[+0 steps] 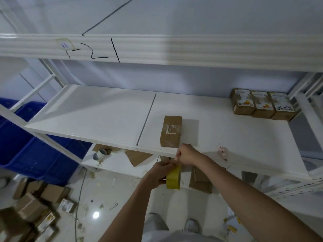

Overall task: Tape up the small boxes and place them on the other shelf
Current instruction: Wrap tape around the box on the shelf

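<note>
Tape roll (173,178), yellowish and stood on edge, is gripped by the left hand (160,173) just in front of the shelf's (227,133) front edge, while the free end of the tape appears to be pinched between the fingertips of the right hand (185,154); the two hands are held close together, almost touching, and whether a length has been drawn out cannot be told. One small box (171,131) of brown cardboard is stood near the front edge of the shelf, just behind the right hand and beside the seam between the two shelf panels; patches of old tape and a torn spot are seen on its top face. Three further boxes (262,103) are ranged side by side at the back right corner of the same shelf. Loose cartons (35,210) are scattered on the floor (108,186) at lower left, beside a blue crate (38,151). The box is judged light and fairly stiff, though its worn top may be expected to give under pressure; it would best be steadied by its long side walls while the tape is laid along the top seam and pressed down over the ends. The tape itself is thin, sticky and apt to fold on itself, so the free end should be kept taut.
</note>
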